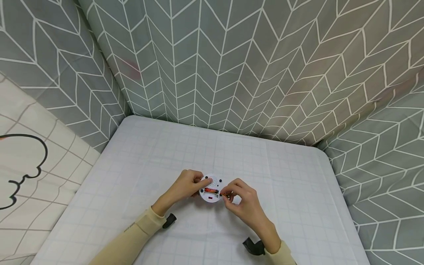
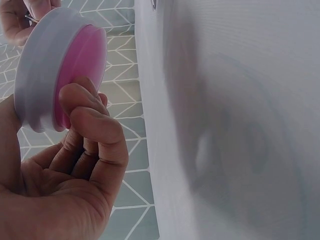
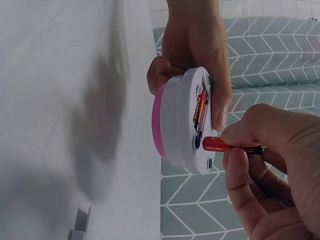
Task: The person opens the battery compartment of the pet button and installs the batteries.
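Note:
My left hand (image 1: 185, 184) grips a round white device (image 1: 206, 198) by its left side, above the table. Its thumb lies across the back, near a patch of small holes, and the fingers curl by the pink face (image 2: 87, 60) underneath. The back has black round feet and an uncovered battery slot, where a red and black battery (image 3: 201, 106) lies. With thumb and fingertips, my right hand (image 1: 244, 201) pinches a second red and black battery (image 3: 216, 144), one end close to the slot's edge. Whether that end touches the device I cannot tell.
A white cloth with a faint grid covers the table (image 1: 159, 147). Grey curtains (image 1: 212, 66) with white zigzag lines hang behind and beside it. Black wrist mounts (image 1: 254, 246) sit below both wrists. A small grey piece (image 3: 79, 229) shows low in the right wrist view.

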Tool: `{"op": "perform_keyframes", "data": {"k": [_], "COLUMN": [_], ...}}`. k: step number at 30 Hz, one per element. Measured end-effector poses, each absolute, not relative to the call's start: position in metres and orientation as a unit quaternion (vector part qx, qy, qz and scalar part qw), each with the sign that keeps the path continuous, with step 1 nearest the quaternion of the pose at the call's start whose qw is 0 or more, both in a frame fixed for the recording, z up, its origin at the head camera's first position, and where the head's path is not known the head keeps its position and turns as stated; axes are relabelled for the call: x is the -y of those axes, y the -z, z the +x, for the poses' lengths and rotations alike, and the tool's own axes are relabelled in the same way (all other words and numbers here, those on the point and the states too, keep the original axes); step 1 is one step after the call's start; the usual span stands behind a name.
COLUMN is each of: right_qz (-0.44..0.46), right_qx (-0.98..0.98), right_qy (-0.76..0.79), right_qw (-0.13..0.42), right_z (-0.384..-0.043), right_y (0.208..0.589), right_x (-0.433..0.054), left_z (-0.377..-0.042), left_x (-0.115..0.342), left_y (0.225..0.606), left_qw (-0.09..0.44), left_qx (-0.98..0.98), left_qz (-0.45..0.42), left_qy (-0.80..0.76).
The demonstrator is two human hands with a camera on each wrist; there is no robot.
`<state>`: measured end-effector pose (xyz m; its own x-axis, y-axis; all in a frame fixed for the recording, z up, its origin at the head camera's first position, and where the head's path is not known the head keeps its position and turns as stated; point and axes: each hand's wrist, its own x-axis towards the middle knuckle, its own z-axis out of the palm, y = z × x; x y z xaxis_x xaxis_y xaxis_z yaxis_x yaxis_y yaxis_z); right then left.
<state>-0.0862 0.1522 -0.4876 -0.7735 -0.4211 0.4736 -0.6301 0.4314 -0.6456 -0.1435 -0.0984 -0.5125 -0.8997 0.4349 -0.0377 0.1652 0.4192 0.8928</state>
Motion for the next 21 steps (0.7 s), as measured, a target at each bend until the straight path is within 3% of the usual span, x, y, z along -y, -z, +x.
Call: {"op": "perform_keyframes", "data": {"k": [21], "right_qz": [0.352], "right_qx": [0.824], "right_qy": [-0.421], "right_qw": [0.140], "right_z": [-0.0878], "right_y": [0.4877], "right_x": [-0.1430], "left_z": [-0.1420], "left_x": [0.0974], "left_y": [0.5132], "left_qw": [0.129], "left_qx": [-0.825], "left_qz": [0.197], "left_qy": [-0.513]}}
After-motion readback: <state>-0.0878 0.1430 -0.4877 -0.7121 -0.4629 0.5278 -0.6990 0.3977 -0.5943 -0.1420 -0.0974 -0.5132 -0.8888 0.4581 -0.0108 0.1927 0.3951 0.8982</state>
